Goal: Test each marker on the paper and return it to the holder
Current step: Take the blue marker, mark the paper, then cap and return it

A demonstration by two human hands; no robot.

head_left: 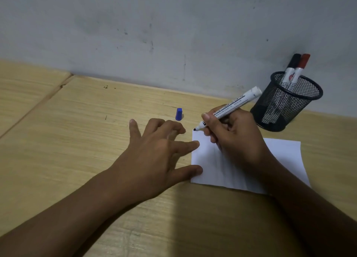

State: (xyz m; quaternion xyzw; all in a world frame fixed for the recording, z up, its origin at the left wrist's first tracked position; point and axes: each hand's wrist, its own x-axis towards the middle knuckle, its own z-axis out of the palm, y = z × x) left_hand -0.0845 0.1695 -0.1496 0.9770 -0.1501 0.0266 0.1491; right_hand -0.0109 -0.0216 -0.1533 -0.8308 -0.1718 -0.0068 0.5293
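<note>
My right hand (234, 139) grips an uncapped white marker (234, 103), its dark tip just above the top left corner of the white paper (284, 156). My left hand (156, 150) lies flat with fingers spread, thumb and index finger pressing on the paper's left edge. The marker's blue cap (179, 114) stands on the wooden table beyond my left hand. At the back right stands a black mesh holder (286, 106) with a black-capped marker (291, 67) and a red-capped marker (301, 68) upright in it.
The light wooden table (77, 131) meets a grey scuffed wall (154, 34) at the back. A seam (38, 104) between table boards runs diagonally at the left. My forearm's shadow falls across the table's near edge.
</note>
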